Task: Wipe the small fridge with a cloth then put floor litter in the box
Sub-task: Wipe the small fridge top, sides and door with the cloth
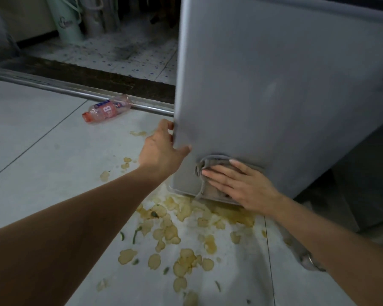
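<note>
We see the grey small fridge (274, 85) standing on the floor (31, 140). Our left hand (161, 149) grips its corner edge; our right hand (241, 186) presses the cloth (210, 162) flat, low on its side. Chip-like litter (175, 235), possibly food scraps, lies below; a plastic bottle (107, 109) lies near the metal rail (75, 88).

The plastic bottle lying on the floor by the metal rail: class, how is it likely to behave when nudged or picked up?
The plastic bottle lies on its side on smooth floor tiles, so a nudge would probably roll it. It looks clear and empty, so likely light. Its thin walls would probably dent under a firm squeeze.
</note>
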`<state>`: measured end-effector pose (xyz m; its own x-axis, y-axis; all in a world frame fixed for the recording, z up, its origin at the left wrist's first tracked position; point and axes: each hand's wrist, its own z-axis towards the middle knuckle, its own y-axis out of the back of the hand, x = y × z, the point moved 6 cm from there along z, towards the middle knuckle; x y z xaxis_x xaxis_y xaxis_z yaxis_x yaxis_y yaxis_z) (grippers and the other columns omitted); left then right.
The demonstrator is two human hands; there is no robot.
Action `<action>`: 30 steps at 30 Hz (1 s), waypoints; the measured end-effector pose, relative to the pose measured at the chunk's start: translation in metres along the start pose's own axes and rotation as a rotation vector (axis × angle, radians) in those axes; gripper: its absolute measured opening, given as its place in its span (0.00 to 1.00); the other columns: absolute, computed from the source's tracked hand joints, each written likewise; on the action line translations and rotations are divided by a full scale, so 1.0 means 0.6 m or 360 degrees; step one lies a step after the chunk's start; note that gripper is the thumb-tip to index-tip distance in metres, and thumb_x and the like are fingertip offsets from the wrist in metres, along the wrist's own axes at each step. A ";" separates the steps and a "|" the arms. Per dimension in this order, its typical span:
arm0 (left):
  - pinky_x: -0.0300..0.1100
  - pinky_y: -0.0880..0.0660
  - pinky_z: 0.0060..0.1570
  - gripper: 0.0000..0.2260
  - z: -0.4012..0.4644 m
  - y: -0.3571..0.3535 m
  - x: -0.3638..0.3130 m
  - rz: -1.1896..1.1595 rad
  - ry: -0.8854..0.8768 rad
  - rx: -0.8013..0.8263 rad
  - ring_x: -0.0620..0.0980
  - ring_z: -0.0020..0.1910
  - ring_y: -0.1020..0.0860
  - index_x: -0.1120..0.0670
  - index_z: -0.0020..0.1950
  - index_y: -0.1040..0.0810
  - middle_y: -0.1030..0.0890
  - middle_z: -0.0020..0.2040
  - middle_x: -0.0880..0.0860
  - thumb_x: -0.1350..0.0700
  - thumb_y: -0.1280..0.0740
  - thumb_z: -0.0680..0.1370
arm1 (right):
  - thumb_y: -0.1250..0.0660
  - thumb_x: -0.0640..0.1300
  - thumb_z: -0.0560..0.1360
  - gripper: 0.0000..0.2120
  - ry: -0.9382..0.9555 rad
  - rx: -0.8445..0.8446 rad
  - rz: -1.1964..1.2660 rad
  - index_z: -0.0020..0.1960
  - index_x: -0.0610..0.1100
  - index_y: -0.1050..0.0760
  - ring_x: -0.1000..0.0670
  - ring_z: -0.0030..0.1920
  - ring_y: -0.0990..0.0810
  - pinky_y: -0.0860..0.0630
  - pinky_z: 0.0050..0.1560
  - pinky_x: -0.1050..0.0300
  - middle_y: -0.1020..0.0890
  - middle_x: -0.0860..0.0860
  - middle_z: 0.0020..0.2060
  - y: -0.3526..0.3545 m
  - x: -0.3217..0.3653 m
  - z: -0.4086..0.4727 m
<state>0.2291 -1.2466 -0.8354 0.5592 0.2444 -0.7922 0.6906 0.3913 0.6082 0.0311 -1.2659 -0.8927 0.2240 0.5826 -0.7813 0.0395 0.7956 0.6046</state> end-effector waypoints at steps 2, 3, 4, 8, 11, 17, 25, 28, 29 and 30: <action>0.54 0.22 0.50 0.24 0.003 -0.002 -0.010 0.0072 0.0033 -0.0065 0.55 0.52 0.21 0.50 0.58 0.32 0.20 0.53 0.50 0.43 0.27 0.68 | 0.51 0.36 0.80 0.23 -0.0288 -0.0262 -0.0034 0.72 0.46 0.35 0.49 0.72 0.37 0.52 0.72 0.46 0.37 0.53 0.73 0.037 -0.060 -0.009; 0.54 0.22 0.50 0.25 0.004 -0.002 -0.012 0.0103 0.0044 -0.0086 0.56 0.52 0.21 0.50 0.58 0.33 0.21 0.54 0.51 0.42 0.27 0.68 | 0.50 0.37 0.81 0.21 -0.0421 -0.0382 -0.0068 0.72 0.46 0.34 0.48 0.71 0.36 0.50 0.71 0.46 0.36 0.52 0.72 0.054 -0.084 -0.017; 0.55 0.22 0.49 0.26 0.005 -0.004 -0.013 0.0121 0.0049 -0.0098 0.56 0.52 0.21 0.50 0.57 0.33 0.21 0.55 0.52 0.41 0.27 0.68 | 0.47 0.40 0.81 0.19 -0.0538 -0.0483 -0.0082 0.71 0.48 0.33 0.48 0.69 0.35 0.46 0.69 0.47 0.35 0.52 0.70 0.069 -0.101 -0.025; 0.56 0.22 0.48 0.26 0.004 -0.009 -0.007 0.0144 0.0042 -0.0098 0.57 0.51 0.21 0.50 0.56 0.34 0.21 0.54 0.52 0.39 0.28 0.68 | 0.38 0.37 0.78 0.18 -0.0879 -0.0674 0.0181 0.66 0.50 0.27 0.44 0.51 0.33 0.32 0.46 0.49 0.32 0.51 0.58 0.073 -0.102 -0.035; 0.56 0.22 0.49 0.26 0.004 -0.009 -0.005 0.0131 0.0030 -0.0122 0.57 0.49 0.21 0.50 0.56 0.34 0.21 0.52 0.52 0.39 0.28 0.68 | 0.41 0.35 0.73 0.21 -0.0803 -0.0479 0.0280 0.61 0.50 0.22 0.45 0.47 0.33 0.29 0.42 0.51 0.33 0.51 0.56 0.033 -0.052 -0.041; 0.57 0.23 0.50 0.27 0.001 -0.009 -0.007 0.0130 0.0031 -0.0128 0.58 0.51 0.21 0.51 0.59 0.34 0.21 0.54 0.54 0.40 0.28 0.68 | 0.22 0.41 0.57 0.28 -0.0251 0.0246 0.0419 0.56 0.50 0.21 0.49 0.51 0.25 0.23 0.46 0.54 0.26 0.53 0.59 -0.005 0.000 -0.078; 0.57 0.21 0.47 0.27 0.006 -0.013 -0.002 0.0139 -0.0011 -0.0117 0.58 0.48 0.21 0.50 0.60 0.35 0.23 0.57 0.54 0.39 0.29 0.69 | 0.43 0.35 0.78 0.14 -0.1179 -0.0482 0.0327 0.58 0.49 0.28 0.43 0.45 0.34 0.28 0.39 0.52 0.33 0.48 0.58 0.051 -0.122 -0.124; 0.58 0.21 0.44 0.27 0.007 -0.014 -0.001 0.0141 -0.0013 -0.0091 0.58 0.49 0.21 0.49 0.61 0.35 0.23 0.59 0.55 0.40 0.29 0.69 | 0.30 0.34 0.66 0.21 -0.0858 -0.0111 0.0406 0.57 0.48 0.24 0.43 0.44 0.35 0.24 0.38 0.49 0.35 0.48 0.57 0.002 -0.041 -0.133; 0.58 0.21 0.45 0.28 0.006 -0.013 -0.001 0.0153 -0.0016 -0.0095 0.58 0.49 0.21 0.49 0.62 0.35 0.23 0.59 0.55 0.40 0.29 0.69 | 0.26 0.35 0.61 0.23 -0.0688 0.0071 0.0452 0.55 0.48 0.22 0.43 0.44 0.34 0.24 0.37 0.49 0.35 0.48 0.57 -0.010 -0.018 -0.139; 0.57 0.21 0.47 0.28 0.007 -0.013 -0.001 0.0167 -0.0019 -0.0102 0.58 0.49 0.21 0.50 0.62 0.35 0.23 0.59 0.55 0.39 0.30 0.69 | 0.23 0.36 0.58 0.24 -0.0590 0.0205 0.0491 0.53 0.48 0.20 0.43 0.44 0.31 0.23 0.36 0.48 0.35 0.48 0.57 -0.017 -0.005 -0.143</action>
<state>0.2253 -1.2533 -0.8396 0.6327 0.2766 -0.7234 0.5974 0.4200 0.6831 -0.0536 -1.2612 -0.9098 0.5746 0.6706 -0.4691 0.0315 0.5546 0.8315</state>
